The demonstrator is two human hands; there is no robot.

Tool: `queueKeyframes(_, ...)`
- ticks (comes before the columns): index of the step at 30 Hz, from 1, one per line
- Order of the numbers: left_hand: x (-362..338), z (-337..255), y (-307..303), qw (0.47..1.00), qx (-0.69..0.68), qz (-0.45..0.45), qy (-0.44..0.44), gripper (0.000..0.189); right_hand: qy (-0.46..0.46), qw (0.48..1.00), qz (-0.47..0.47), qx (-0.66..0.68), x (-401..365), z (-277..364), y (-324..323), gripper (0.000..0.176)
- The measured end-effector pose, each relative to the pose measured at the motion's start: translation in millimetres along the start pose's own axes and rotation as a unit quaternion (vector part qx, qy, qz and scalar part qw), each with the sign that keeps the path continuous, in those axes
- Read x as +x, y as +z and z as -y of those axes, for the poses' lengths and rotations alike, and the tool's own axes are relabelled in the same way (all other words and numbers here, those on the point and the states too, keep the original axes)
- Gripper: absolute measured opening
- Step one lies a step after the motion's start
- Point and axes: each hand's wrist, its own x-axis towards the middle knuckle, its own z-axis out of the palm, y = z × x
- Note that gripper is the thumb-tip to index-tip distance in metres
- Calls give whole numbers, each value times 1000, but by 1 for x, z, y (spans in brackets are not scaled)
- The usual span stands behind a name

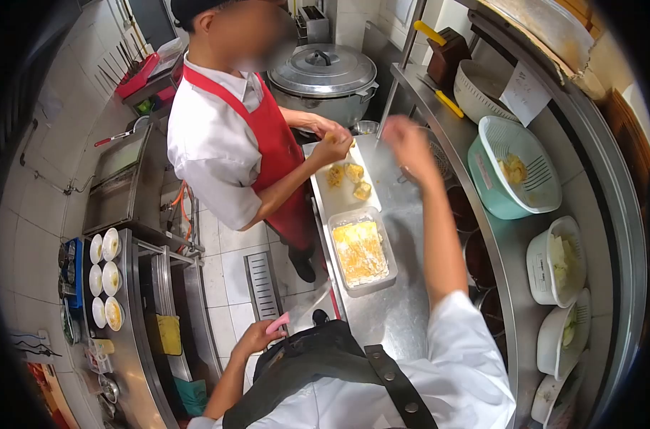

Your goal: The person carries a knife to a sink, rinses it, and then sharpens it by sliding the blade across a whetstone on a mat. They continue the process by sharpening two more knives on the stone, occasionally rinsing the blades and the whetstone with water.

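Observation:
My left hand [252, 337], low beside the counter edge, is closed around the pink handle of a knife [277, 323]. Its blade points up toward a clear plastic container [371, 289] filled with a yellow, crumbly food [359, 250]. My right hand [411, 149] is stretched over the far part of the steel counter, near the shelf post. Motion blurs its fingers, so whether it holds anything is hidden. Beyond the container lies a white cutting board [328, 200] with several yellow-brown food pieces [354, 172].
Across the counter a co-worker in a red apron [278, 154] holds a small yellowish piece in both hands. To the right, a shelf carries a pale green basket [482, 189] and white baskets [543, 275]. A large lidded pot [323, 71] stands behind; small white bowls [110, 279] sit left.

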Motion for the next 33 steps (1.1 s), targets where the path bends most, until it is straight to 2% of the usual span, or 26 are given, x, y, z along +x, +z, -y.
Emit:
queueKeyframes(1, -12, 5, 10, 998, -47, -43, 2, 36, 35, 994, -92, -42, 44, -15, -8, 21)
queueKeyframes(2, -16, 13, 18, 997, -58, -51, -11, 35, -23, 963, -187, -191, 90, -60, -10, 23)
queueKeyframes(3, -16, 24, 25, 996, -68, -59, -24, 34, 27, 945, -187, -268, 123, -79, -19, 28)
queueKeyframes(4, -18, 32, 33, 994, -80, -68, -38, 34, 100, 925, -139, -340, 143, -94, -22, 32)
queueKeyframes(5, -18, 35, 39, 991, -106, -84, 1, 32, 172, 892, -93, -408, 155, -107, -24, 36)
queueKeyframes(7, -7, 32, 51, 977, -157, -115, 89, 29, 232, 890, 19, -391, 167, -139, -29, 46)
queueKeyframes(8, -4, 16, 44, 948, -317, -14, 21, 27, 261, 884, 74, -381, 173, -142, -34, 51)
queueKeyframes(11, 11, -18, 38, 912, -396, 68, 81, 28, 294, 855, 105, -414, 125, -68, -47, 70)
queueKeyframes(12, 17, -34, 31, 912, -397, 98, 33, 30, 262, 853, 45, -450, 104, -62, -40, 51)
queueKeyframes(15, 42, -66, 31, 931, -349, 75, 71, 28, 107, 869, -70, -479, 61, -94, -29, 30)
queueKeyframes(16, 48, -77, 33, 934, -344, 68, 70, 27, 85, 875, -101, -466, 42, -72, -29, 21)
queueKeyframes(18, 69, -106, 33, 939, -334, 43, 70, 26, 125, 927, -143, -323, -5, -24, -27, 30)
queueKeyframes(19, 69, -138, 33, 918, -390, 36, 64, 21, 46, 960, -172, -217, -38, -22, -20, 34)
queueKeyframes(20, 86, -140, 39, 912, -404, 46, 54, 18, -34, 973, -202, -103, -73, -19, -10, 40)
queueKeyframes(21, 100, -151, 45, 922, -386, 33, 20, 19, 47, 981, -178, 57, -115, 7, 3, 44)
queueKeyframes(22, 112, -156, 51, 901, -429, 58, 2, 22, 199, 956, -142, 162, -161, 25, 22, 39)
queueKeyframes(23, 113, -173, 54, 907, -418, 49, 4, 28, 192, 963, -126, 144, -213, 21, 48, 35)
queueKeyframes(24, 117, -172, 60, 896, -439, 59, 6, 30, 165, 980, -100, 46, -262, 27, 70, 32)
queueKeyframes(25, 121, -171, 65, 884, -463, 71, 13, 32, 153, 984, -80, 51, -302, 43, 90, 29)
queueKeyframes(26, 118, -168, 68, 893, -443, 76, 4, 38, 121, 985, -60, 110, -333, 53, 102, 28)
queueKeyframes(27, 116, -153, 70, 912, -402, 70, -24, 41, 81, 993, 13, 91, -354, 63, 108, 32)
queueKeyframes(29, 118, -98, 80, 938, -326, 55, -105, 51, 92, 983, 102, 123, -372, 77, 111, 34)
queueKeyframes(30, 92, -111, 74, 938, -327, -3, -118, 53, 108, 961, 187, 175, -368, 78, 111, 35)
queueKeyframes(31, 80, -87, 71, 938, -327, -15, -116, 54, 128, 927, 268, 229, -364, 78, 110, 35)
queueKeyframes(32, 68, -65, 64, 932, -334, -24, -143, 54, 33, 905, 347, 245, -361, 64, 122, 36)
queueKeyframes(33, 53, -53, 55, 924, -341, -33, -169, 54, 19, 881, 407, 241, -350, 62, 127, 35)
